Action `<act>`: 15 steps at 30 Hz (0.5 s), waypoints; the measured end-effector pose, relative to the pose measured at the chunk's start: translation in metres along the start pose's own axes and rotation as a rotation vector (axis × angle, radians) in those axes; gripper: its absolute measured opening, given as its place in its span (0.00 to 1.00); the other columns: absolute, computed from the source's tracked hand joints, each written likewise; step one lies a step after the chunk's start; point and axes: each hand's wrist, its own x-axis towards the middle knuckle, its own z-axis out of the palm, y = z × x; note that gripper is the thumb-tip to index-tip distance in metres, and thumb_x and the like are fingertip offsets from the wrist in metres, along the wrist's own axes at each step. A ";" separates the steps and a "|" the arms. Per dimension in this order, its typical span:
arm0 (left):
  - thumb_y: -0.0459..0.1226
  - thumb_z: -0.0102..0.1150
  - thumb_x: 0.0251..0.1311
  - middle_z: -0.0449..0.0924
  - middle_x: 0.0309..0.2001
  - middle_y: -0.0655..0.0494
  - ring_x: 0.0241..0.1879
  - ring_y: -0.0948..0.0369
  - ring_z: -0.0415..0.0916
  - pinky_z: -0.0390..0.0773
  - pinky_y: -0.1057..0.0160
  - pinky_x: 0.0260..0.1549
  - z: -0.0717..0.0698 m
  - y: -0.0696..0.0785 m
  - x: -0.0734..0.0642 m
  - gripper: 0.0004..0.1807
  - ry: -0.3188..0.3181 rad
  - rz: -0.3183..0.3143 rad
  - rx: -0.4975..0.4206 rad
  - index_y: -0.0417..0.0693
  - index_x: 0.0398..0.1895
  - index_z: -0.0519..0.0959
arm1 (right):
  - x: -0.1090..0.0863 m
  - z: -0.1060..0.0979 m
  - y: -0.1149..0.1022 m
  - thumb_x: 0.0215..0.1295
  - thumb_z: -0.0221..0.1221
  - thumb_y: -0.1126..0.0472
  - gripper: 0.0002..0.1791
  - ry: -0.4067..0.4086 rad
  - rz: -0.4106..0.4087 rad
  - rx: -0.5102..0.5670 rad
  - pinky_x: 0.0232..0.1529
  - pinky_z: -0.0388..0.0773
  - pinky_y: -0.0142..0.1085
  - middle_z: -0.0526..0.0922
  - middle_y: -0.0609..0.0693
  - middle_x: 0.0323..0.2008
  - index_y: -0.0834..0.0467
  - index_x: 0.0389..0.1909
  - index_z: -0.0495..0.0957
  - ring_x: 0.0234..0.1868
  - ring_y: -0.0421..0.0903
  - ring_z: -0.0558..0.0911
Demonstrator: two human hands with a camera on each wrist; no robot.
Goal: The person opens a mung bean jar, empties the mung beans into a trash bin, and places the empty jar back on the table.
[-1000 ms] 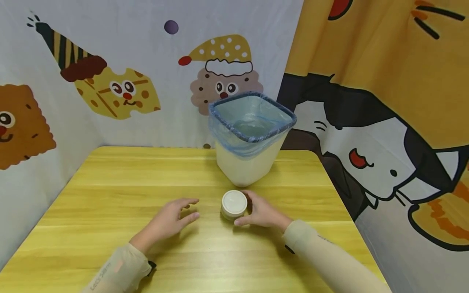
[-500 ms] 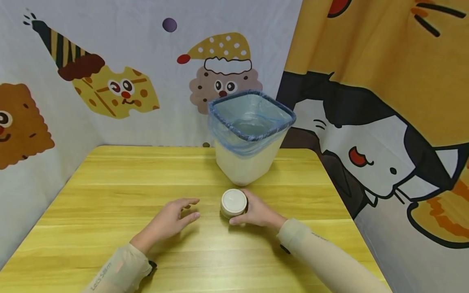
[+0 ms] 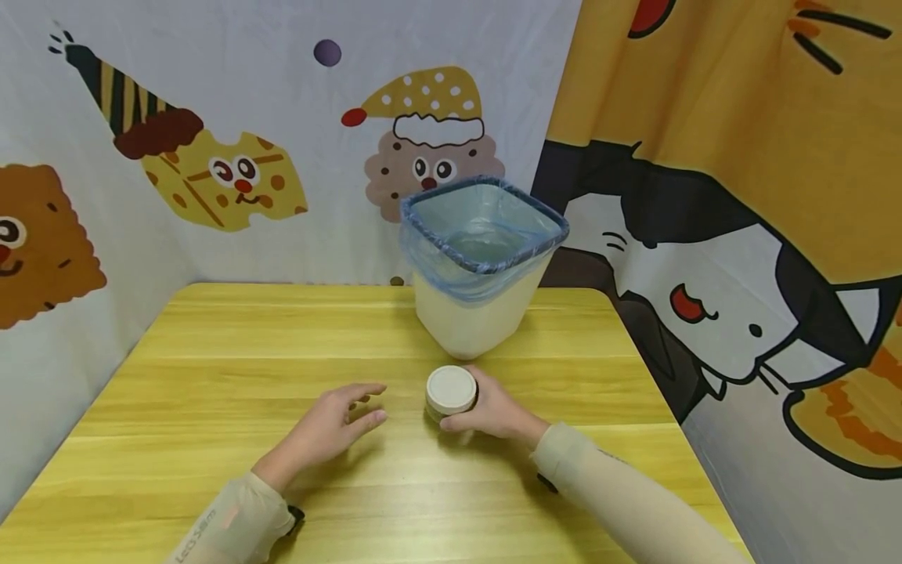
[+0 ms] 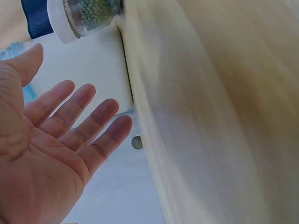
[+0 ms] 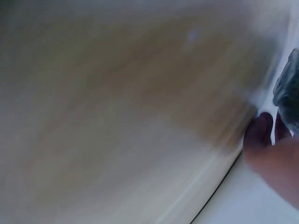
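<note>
A small clear jar with a white lid (image 3: 451,390) stands upright on the wooden table. In the left wrist view the jar (image 4: 96,15) shows small green beads or beans inside. My right hand (image 3: 495,409) grips it from the right, thumb on the near side and fingers round the far side. Only a dark edge of the jar (image 5: 288,95) and part of that hand appear in the right wrist view. My left hand (image 3: 330,428) hovers left of the jar, apart from it, with fingers spread and nothing in the palm.
Behind the jar stands a whitish bin (image 3: 468,325) lined with a blue bag and topped by a dark blue rim. The yellow wooden table (image 3: 197,407) ends at a patterned cloth backdrop (image 3: 282,70) behind and to the right.
My right hand has moved slightly left and closed its fingers round the jar. The jar stays in place, and my left hand has hardly moved.
</note>
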 end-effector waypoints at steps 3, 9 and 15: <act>0.53 0.62 0.76 0.81 0.70 0.47 0.63 0.44 0.82 0.84 0.40 0.60 0.000 0.007 0.003 0.30 0.027 0.005 -0.040 0.48 0.74 0.76 | -0.005 -0.003 -0.007 0.52 0.81 0.60 0.47 -0.026 0.017 0.131 0.65 0.78 0.40 0.84 0.56 0.61 0.59 0.73 0.70 0.58 0.45 0.83; 0.50 0.68 0.72 0.82 0.45 0.55 0.39 0.61 0.76 0.81 0.62 0.37 -0.006 0.038 0.016 0.29 0.144 0.149 -0.118 0.53 0.72 0.78 | -0.014 -0.007 -0.027 0.58 0.78 0.55 0.54 -0.185 0.020 0.522 0.64 0.81 0.36 0.80 0.52 0.61 0.68 0.78 0.59 0.60 0.44 0.81; 0.68 0.58 0.70 0.84 0.54 0.53 0.35 0.65 0.72 0.78 0.66 0.33 -0.011 0.076 0.035 0.43 0.136 0.432 -0.045 0.46 0.75 0.75 | -0.021 -0.009 -0.041 0.60 0.77 0.45 0.50 -0.376 -0.023 0.706 0.57 0.86 0.39 0.82 0.48 0.58 0.62 0.74 0.62 0.56 0.44 0.84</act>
